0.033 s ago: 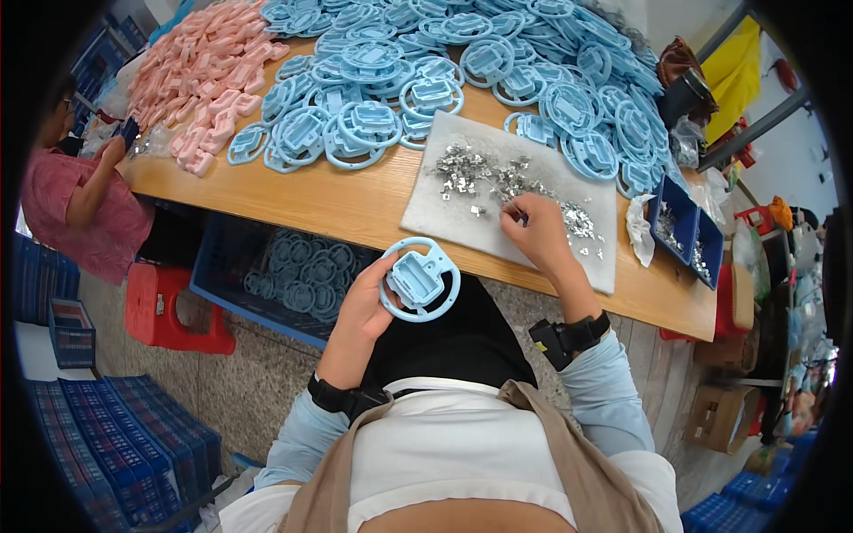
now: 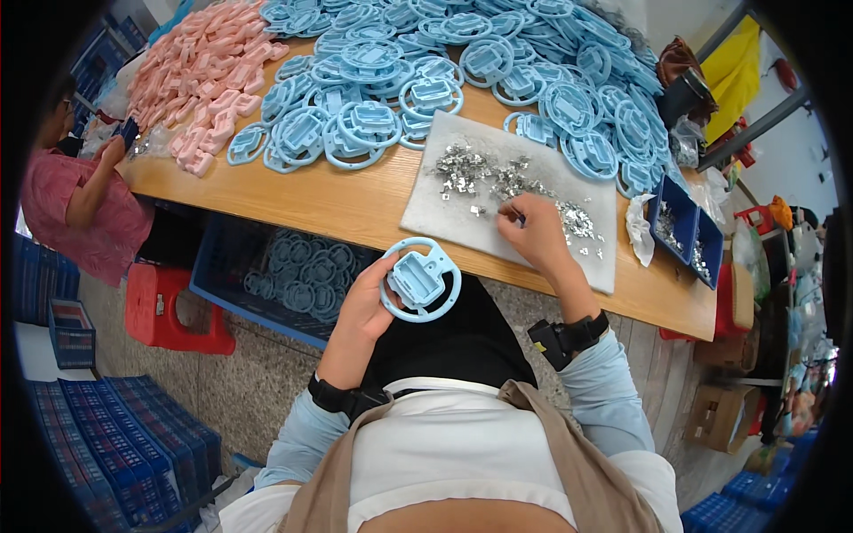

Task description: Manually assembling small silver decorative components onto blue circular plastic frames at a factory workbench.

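Note:
My left hand (image 2: pixel 362 306) grips a light blue plastic steering-wheel-shaped part (image 2: pixel 418 278) by the left side of its rim, just off the table's front edge. A rectangular recess in its middle faces up. Over a pale grey mat (image 2: pixel 426 209), my right hand (image 2: pixel 531 233) is bent down with thumb and fingers pinched together; whatever lies between the fingertips is too small to make out. Small shiny metal clips (image 2: pixel 462 169) are scattered in loose heaps on the mat, and more clips (image 2: pixel 576 220) lie just right of my right hand.
Blue wheel parts (image 2: pixel 369 124) pile across the back, with pink plastic parts (image 2: pixel 200 80) at far left. Blue bins (image 2: pixel 671 226) of small metal pieces stand at right. Below the table are a blue crate (image 2: pixel 222 298) and a red stool (image 2: pixel 164 306). Another person (image 2: pixel 84 200) works at left.
My right hand has shifted very slightly to the left over the mat. The left hand and the wheel part hold still.

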Action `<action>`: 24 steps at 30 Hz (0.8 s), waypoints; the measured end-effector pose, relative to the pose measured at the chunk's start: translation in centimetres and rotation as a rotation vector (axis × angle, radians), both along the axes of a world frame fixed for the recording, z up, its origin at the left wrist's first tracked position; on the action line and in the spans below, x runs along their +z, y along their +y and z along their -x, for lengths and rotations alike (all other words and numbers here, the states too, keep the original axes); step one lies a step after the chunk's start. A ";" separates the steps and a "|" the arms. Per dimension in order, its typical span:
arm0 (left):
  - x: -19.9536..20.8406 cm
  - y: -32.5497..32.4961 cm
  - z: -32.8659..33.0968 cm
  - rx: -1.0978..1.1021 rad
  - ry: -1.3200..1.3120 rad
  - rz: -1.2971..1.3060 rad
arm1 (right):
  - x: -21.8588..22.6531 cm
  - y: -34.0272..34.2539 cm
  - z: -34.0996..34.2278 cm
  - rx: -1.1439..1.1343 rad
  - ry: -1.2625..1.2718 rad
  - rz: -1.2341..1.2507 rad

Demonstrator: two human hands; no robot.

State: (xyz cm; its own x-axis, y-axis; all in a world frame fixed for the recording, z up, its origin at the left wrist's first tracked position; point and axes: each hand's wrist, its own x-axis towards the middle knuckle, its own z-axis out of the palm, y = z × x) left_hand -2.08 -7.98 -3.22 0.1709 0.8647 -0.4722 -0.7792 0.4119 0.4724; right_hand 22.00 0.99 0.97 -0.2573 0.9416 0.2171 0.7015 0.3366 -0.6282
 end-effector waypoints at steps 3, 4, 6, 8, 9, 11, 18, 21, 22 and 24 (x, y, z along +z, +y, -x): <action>0.1 0.2 -0.2 -0.015 0.033 -0.014 | -0.6 -0.1 0.9 0.025 -0.083 -0.082; 0.3 0.3 -0.3 -0.023 0.048 -0.023 | -1.0 0.2 1.0 0.015 -0.117 -0.095; 1.4 0.8 -0.5 -0.027 0.134 -0.072 | -1.0 0.6 0.9 -0.011 -0.077 -0.083; 2.5 1.7 -0.6 -0.061 0.255 -0.148 | -0.7 0.7 0.7 -0.034 0.071 -0.033; 2.6 2.6 -0.7 -0.073 0.351 -0.195 | -0.6 0.7 0.5 -0.056 0.133 -0.002; 2.9 4.5 -1.3 -0.091 0.539 -0.289 | -0.3 0.5 0.2 -0.094 0.254 0.060; 4.0 9.5 -5.0 0.336 1.427 -0.921 | 1.8 -0.9 -0.9 -0.140 0.317 -0.033; 5.2 9.8 -6.5 0.315 1.640 -1.148 | 2.5 -1.2 -0.8 -0.128 0.291 -0.171; 5.5 9.7 -7.3 0.266 1.682 -1.187 | 2.5 -1.2 -0.6 -0.125 0.292 -0.220; 5.2 9.9 -8.6 0.181 1.731 -1.216 | 2.5 -1.2 -0.5 -0.130 0.316 -0.264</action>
